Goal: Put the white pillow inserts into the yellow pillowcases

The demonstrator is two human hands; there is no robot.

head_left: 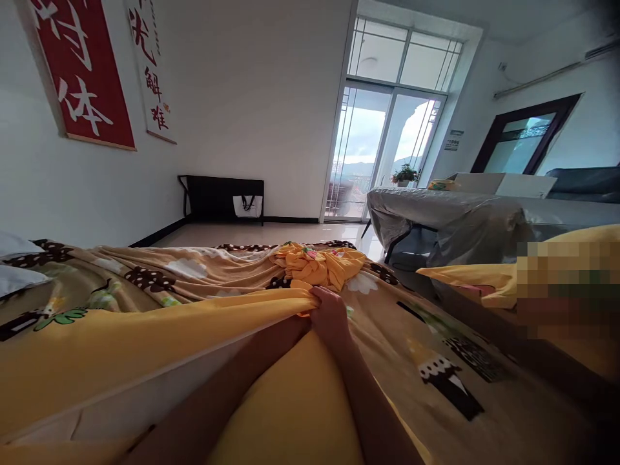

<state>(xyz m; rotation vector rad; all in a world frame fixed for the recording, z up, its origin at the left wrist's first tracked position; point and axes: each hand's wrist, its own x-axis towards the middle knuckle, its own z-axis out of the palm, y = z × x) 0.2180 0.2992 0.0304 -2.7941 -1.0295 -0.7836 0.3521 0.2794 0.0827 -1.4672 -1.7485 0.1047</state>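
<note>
My right hand (330, 314) is closed on the edge of a yellow cloth (121, 349), which stretches taut from the left across a bed. My left forearm (227, 387) runs up beside it. My left hand is hidden under the cloth's fold, next to the right hand. A crumpled yellow garment (320, 266) with a small coloured print lies just beyond the hands. Both cloths rest on a brown blanket (416, 336) patterned with cartoon figures and white flowers.
Another person in yellow sits at the right edge (566, 290). A table under a grey cover (450, 216) stands beyond the bed, and white pillows (17, 261) lie at the left. A black bench with a white bag (247, 205) is against the far wall, near glass balcony doors (382, 148).
</note>
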